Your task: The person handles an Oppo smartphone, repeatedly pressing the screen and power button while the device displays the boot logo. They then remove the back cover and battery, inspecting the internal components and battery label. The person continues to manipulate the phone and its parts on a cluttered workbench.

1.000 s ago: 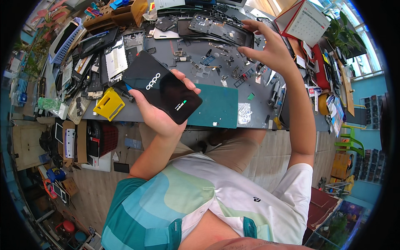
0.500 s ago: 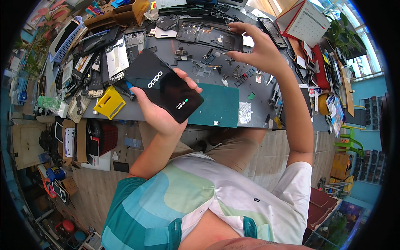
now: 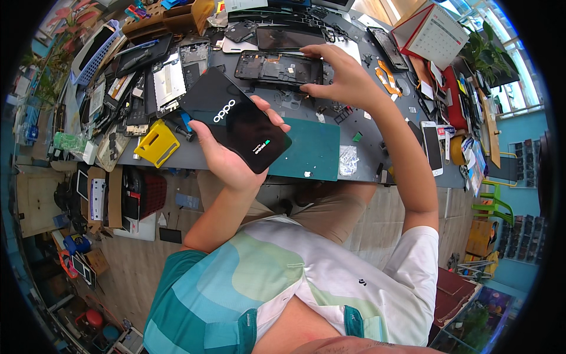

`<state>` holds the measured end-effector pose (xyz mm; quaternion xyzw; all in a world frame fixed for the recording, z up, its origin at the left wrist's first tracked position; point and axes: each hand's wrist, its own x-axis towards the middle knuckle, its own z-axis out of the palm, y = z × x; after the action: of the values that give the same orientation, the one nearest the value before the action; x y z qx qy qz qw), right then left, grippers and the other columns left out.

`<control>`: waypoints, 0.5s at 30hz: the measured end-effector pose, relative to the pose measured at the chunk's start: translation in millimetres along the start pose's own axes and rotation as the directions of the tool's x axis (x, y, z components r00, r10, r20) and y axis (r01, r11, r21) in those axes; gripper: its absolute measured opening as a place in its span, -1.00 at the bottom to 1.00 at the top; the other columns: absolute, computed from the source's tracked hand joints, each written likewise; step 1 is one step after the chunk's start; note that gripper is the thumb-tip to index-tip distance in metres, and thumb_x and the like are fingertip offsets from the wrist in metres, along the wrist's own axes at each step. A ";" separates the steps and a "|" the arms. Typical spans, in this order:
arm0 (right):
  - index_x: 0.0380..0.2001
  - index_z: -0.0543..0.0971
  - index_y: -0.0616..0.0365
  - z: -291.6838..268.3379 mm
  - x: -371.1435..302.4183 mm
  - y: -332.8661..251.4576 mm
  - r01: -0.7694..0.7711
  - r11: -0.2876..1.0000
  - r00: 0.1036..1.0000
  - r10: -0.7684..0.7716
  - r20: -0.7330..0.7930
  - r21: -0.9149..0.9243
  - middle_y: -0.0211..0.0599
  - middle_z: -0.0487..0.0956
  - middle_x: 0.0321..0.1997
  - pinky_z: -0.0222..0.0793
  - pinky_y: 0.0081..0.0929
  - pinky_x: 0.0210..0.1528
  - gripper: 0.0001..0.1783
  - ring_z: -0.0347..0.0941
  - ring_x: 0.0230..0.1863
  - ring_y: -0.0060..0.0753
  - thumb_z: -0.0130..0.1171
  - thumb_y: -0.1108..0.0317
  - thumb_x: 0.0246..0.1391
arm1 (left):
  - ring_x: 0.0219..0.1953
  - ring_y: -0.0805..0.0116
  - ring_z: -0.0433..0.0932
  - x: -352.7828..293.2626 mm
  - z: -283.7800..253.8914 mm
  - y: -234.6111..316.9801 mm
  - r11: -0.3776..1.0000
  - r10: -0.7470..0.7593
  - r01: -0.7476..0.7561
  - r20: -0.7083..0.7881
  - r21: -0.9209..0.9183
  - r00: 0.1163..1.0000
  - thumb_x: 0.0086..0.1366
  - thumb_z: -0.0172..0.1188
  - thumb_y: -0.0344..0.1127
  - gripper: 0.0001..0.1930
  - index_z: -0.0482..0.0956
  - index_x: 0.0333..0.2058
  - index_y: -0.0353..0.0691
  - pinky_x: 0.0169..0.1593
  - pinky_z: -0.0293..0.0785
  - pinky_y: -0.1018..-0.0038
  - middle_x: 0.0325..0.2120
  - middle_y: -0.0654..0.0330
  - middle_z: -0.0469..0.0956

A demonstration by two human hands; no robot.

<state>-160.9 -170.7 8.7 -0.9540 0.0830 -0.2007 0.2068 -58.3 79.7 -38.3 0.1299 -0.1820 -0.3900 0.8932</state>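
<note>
My left hand (image 3: 227, 168) is wrapped round a black smartphone (image 3: 236, 121). Its lit screen faces up, dark with a white logo and a small green mark. Farther off, my right hand (image 3: 348, 82) grips the right end of an opened phone frame (image 3: 274, 68), thumb on the near edge and fingers on the far edge. Small parts show inside that dark frame. Behind it lies a dark phone screen panel (image 3: 286, 38). Partly under the left hand's phone is a teal mat (image 3: 315, 150) at the bench's front edge.
A yellow plastic stand (image 3: 157, 145) sits left of my left hand. Phone parts crowd the bench's left side, beside a blue basket (image 3: 94, 53). An orange flex cable (image 3: 386, 79), a white phone (image 3: 433, 147) and a desk calendar (image 3: 433, 38) lie or stand to the right.
My right hand has brought the opened frame leftward and nearer to me, uncovering the screen panel behind it. The phone in my left hand has barely moved.
</note>
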 end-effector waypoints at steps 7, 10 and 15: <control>0.26 0.55 0.14 14.2 3.5 1.1 0.029 0.999 1.000 -0.029 0.011 -0.017 -0.12 0.61 0.25 0.44 -0.19 0.38 -0.24 0.53 0.30 -0.06 0.58 0.19 0.00 | -0.12 0.03 0.66 0.3 -1.3 -0.5 1.000 0.001 -0.001 -0.002 0.000 1.000 0.57 -0.37 0.51 -0.13 0.40 0.24 -0.25 -0.09 0.68 0.00 -0.04 -0.02 0.57; 0.26 0.54 0.13 18.5 5.5 -2.1 0.009 0.999 1.000 -0.008 0.027 -0.042 -0.12 0.61 0.25 0.43 -0.18 0.38 -0.25 0.53 0.30 -0.04 0.57 0.19 0.02 | -0.12 0.03 0.66 0.1 -1.6 0.3 1.000 -0.004 0.004 -0.007 0.006 1.000 0.56 -0.37 0.51 -0.13 0.41 0.23 -0.26 -0.08 0.67 0.00 -0.04 -0.02 0.57; 0.29 0.50 0.07 20.9 4.6 -3.6 -0.049 0.997 0.997 0.052 0.050 -0.062 -0.05 0.62 0.22 0.45 -0.12 0.35 -0.19 0.54 0.26 0.07 0.58 0.04 0.03 | -0.11 0.03 0.65 0.5 -3.3 0.1 1.000 0.000 0.000 0.005 0.011 1.000 0.56 -0.37 0.52 -0.11 0.42 0.23 -0.27 -0.07 0.67 0.00 -0.03 -0.02 0.57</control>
<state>-147.8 -161.1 -5.6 -0.9622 0.1078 -0.1683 0.1850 -56.6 79.7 -41.2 0.1337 -0.1865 -0.3895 0.8920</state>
